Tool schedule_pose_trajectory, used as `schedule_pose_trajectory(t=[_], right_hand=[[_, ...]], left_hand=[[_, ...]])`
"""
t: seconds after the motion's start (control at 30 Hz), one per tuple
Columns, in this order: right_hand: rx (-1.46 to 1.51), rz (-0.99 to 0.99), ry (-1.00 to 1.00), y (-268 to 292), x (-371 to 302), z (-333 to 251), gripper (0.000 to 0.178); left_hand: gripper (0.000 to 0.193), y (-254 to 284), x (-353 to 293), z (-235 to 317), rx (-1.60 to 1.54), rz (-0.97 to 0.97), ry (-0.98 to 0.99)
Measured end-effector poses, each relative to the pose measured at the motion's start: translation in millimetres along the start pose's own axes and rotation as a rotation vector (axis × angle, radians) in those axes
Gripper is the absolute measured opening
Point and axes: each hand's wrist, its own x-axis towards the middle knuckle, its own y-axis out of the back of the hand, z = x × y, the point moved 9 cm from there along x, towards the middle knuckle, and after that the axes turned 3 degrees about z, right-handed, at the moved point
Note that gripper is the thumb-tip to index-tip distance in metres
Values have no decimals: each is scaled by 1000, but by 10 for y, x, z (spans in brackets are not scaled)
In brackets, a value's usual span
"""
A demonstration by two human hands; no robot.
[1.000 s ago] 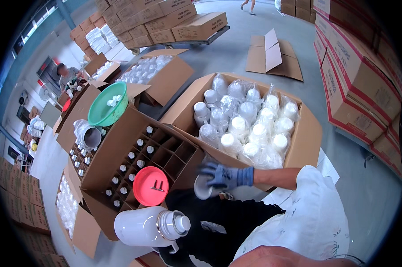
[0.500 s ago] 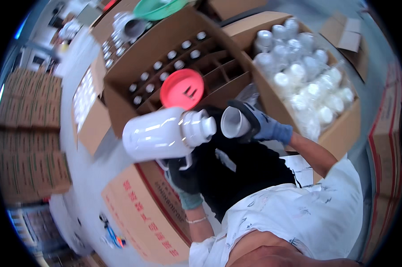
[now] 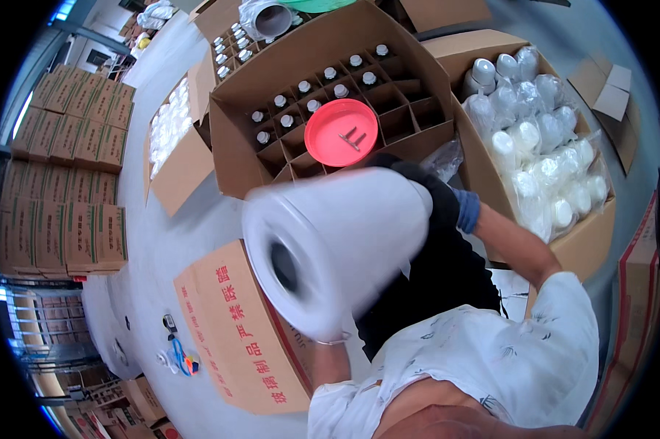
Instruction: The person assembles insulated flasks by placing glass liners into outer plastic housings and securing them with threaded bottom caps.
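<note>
At the far left stands a stack of cartons (image 3: 88, 146); to its right, an open box (image 3: 180, 172) is full of white pieces (image 3: 170, 132). Below it on the floor lies something with a blue cable (image 3: 176, 355), and next to that a carton (image 3: 235, 329) with red print. In the middle, the white flask (image 3: 344, 241) is held up before the person's lap, blurred and tilted, its wide base with a dark round opening facing down-left and its narrow end to the right. The left forearm (image 3: 331, 364), with a bracelet (image 3: 335, 339) at the wrist, rises beneath it; the left hand is hidden behind the flask, so how its fingers stand cannot be told. Beyond, a divided box (image 3: 322, 44) holds white-capped bottles (image 3: 304, 86), and a red dish (image 3: 326, 139) with small metal pieces (image 3: 353, 139) rests on it. The right hand (image 3: 436, 201), in a dark glove with a blue cuff (image 3: 467, 211), is at the flask's narrow end, fingers bent against it; blur hides whether they press together. Farther right come a plastic bag (image 3: 445, 159), a box (image 3: 593, 245) of wrapped white pieces (image 3: 527, 135), and red-edged cartons (image 3: 630, 307).
</note>
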Motion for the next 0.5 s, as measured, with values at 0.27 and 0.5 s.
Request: schedule_pose_trajectory(t=[0.27, 0.5], right_hand=[[-303, -659, -848, -50, 447, 340, 48], [-950, -778, -571, -320, 338, 0, 58]], left_hand=[[30, -322, 133, 422, 273, -417, -590], [36, -212, -986, -93, 297, -428, -408]])
